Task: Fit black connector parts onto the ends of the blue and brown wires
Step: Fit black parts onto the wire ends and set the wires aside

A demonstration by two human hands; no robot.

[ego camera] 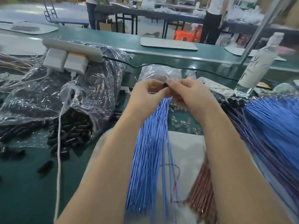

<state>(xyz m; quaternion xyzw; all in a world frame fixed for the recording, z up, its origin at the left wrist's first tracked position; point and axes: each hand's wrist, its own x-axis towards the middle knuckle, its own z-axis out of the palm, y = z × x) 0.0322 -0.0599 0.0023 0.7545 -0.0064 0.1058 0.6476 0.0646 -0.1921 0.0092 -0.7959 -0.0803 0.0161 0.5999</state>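
- A clear plastic bag was seen lying on its side on the green table, left of the hands. Its open mouth was turned towards the person, and loose black connectors were spilled out of it.
- A second, crumpled clear bag was seen just behind the hands; its contents could not be made out.
- A black connector part was held between the two hands, above the table's middle, pinched by thumb and forefinger of the right hand.
- The fingers of the left hand were curled and pinched on the top ends of the blue wires.
- The bundle's long axis was laid from the near edge away to the hands, ends pointing away from the person.
- Brown wires were seen beneath the right forearm.
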